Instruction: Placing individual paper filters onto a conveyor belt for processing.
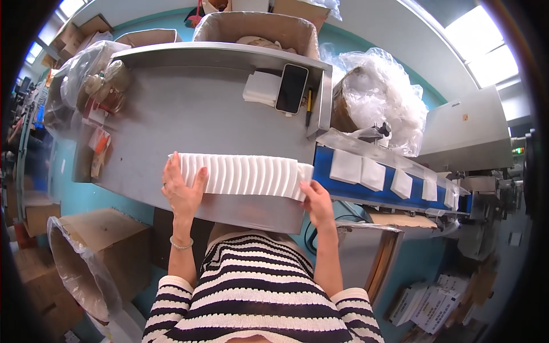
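A long row of overlapping folded white sheets [240, 174] lies across the near part of the grey metal table, like a fanned stack. My left hand [184, 188] grips the row's left end, with the thumb on the near side and the fingers around the end. At the other end, my right hand [317, 204] pinches a folded white sheet [306, 172] that stands slightly apart from the even row. Its thumb and fingers are closed on the sheet's near edge. Whether they are paper or cloth I cannot tell.
To the right, a blue conveyor belt [324, 166] carries several folded white sheets [373, 174]. A phone [292, 88], a pen [309, 107] and a small white pile [262, 88] lie near the table's raised far-right edge. Cardboard boxes [114, 240] stand around the table.
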A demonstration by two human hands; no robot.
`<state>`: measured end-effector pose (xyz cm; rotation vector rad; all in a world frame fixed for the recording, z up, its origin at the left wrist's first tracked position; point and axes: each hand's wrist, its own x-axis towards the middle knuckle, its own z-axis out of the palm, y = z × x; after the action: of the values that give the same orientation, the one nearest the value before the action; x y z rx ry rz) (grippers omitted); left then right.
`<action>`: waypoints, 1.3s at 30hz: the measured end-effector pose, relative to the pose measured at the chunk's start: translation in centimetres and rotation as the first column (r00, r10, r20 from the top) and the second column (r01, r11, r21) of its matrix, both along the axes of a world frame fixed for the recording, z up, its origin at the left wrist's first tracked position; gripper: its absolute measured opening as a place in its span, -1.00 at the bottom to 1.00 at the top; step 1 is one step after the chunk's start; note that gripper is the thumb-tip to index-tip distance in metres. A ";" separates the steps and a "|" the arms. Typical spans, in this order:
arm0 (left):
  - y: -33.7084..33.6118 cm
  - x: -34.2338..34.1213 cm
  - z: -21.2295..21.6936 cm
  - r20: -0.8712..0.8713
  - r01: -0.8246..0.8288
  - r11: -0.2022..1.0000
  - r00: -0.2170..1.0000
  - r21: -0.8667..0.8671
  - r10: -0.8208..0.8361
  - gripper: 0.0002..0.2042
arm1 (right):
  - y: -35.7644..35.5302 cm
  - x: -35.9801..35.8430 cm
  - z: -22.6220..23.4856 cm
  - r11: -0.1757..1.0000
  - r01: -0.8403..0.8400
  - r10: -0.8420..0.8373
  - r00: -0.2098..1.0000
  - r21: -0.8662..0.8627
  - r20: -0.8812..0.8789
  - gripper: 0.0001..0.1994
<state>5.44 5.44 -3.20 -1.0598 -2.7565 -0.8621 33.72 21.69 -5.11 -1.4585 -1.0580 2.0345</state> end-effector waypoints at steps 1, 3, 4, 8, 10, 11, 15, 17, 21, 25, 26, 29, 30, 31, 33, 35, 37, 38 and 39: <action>0.1 0.1 0.0 -0.001 -0.001 1.000 1.000 0.001 0.001 -0.21 | 0.2 0.8 0.2 0.996 0.067 -0.068 0.997 -0.057 -0.022 -0.80; 0.4 0.2 -0.1 -0.003 0.023 1.000 1.000 0.013 -0.023 -0.21 | 0.5 1.8 -1.0 0.945 0.325 -0.325 0.946 0.034 -0.007 -0.80; 0.6 0.2 -0.1 -0.002 0.063 0.998 0.998 0.024 -0.063 -0.20 | 0.5 0.9 -0.3 0.887 0.461 -0.456 0.884 0.032 -0.100 -0.77; 0.7 0.4 0.2 0.014 0.084 0.996 0.996 0.017 -0.085 -0.21 | -0.4 -0.9 -0.2 0.958 0.017 -0.053 0.992 0.287 0.117 -0.65; 0.5 0.5 0.5 0.011 0.069 0.998 0.998 0.010 -0.069 -0.22 | -0.8 -1.6 1.0 0.953 -0.097 0.058 0.988 0.286 0.143 -0.65; 0.6 0.6 0.6 0.006 0.051 0.999 0.999 0.005 -0.051 -0.23 | -0.4 -0.9 0.5 0.989 -0.028 0.023 0.999 0.148 0.036 -0.67; 1.1 1.0 0.4 0.019 0.092 0.995 0.996 0.022 -0.093 -0.24 | 0.7 2.1 -1.3 0.894 0.448 -0.444 0.889 0.006 -0.112 -0.76; 1.4 1.2 0.7 0.052 0.129 0.990 0.990 0.054 -0.132 -0.27 | 0.8 1.4 -0.7 0.931 0.364 -0.361 0.929 0.019 -0.073 -0.71; 1.0 1.2 0.6 0.046 0.147 0.983 0.987 0.111 -0.153 -0.29 | -0.8 -1.5 1.0 0.926 -0.160 0.090 0.973 0.343 0.211 -0.61; 1.3 1.6 0.8 0.022 0.136 0.984 0.990 0.119 -0.140 -0.30 | 0.4 1.0 -0.4 0.977 0.211 -0.205 0.971 0.036 -0.123 -0.80; 1.5 1.7 0.8 0.008 0.146 0.985 0.989 0.091 -0.148 -0.30 | 0.5 1.1 -0.8 0.930 0.361 -0.350 0.928 0.074 -0.129 -0.79; 1.6 2.0 0.7 0.037 0.170 0.980 0.984 0.108 -0.175 -0.30 | 0.7 0.5 -0.4 0.936 0.345 -0.342 0.939 0.073 -0.044 -0.67; 1.5 1.9 0.7 0.036 0.173 0.979 0.983 0.107 -0.178 -0.30 | 0.5 -0.1 -0.3 0.974 0.208 -0.212 0.977 0.095 0.030 -0.64; 1.5 2.0 0.6 0.037 0.174 0.978 0.983 0.114 -0.180 -0.29 | -0.2 -1.2 0.0 0.959 0.070 -0.107 0.987 0.275 0.122 -0.59; 1.3 2.0 0.6 0.036 0.168 0.979 0.984 0.119 -0.173 -0.29 | -1.0 -2.2 1.3 0.940 -0.110 0.049 0.981 0.323 0.189 -0.60; 1.4 2.1 0.7 0.038 0.170 0.977 0.984 0.130 -0.176 -0.29 | -0.1 -0.3 -0.5 0.991 0.014 -0.016 1.000 0.136 0.011 -0.71; 1.6 2.2 0.7 0.034 0.183 0.976 0.982 0.119 -0.188 -0.29 | 0.2 0.4 0.0 0.956 0.292 -0.288 0.953 0.030 -0.097 -0.78; 1.7 2.3 0.7 0.032 0.197 0.975 0.979 0.106 -0.202 -0.29 | 0.5 0.9 -0.8 0.917 0.394 -0.386 0.917 0.067 -0.105 -0.75; 1.7 2.5 0.8 0.031 0.194 0.975 0.980 0.105 -0.198 -0.29 | 0.7 0.8 -0.6 0.911 0.412 -0.409 0.906 0.007 -0.108 -0.76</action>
<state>7.91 7.15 -2.40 -1.3259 -2.6395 -1.0478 34.54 22.36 -5.75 -1.4026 -0.6646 1.7609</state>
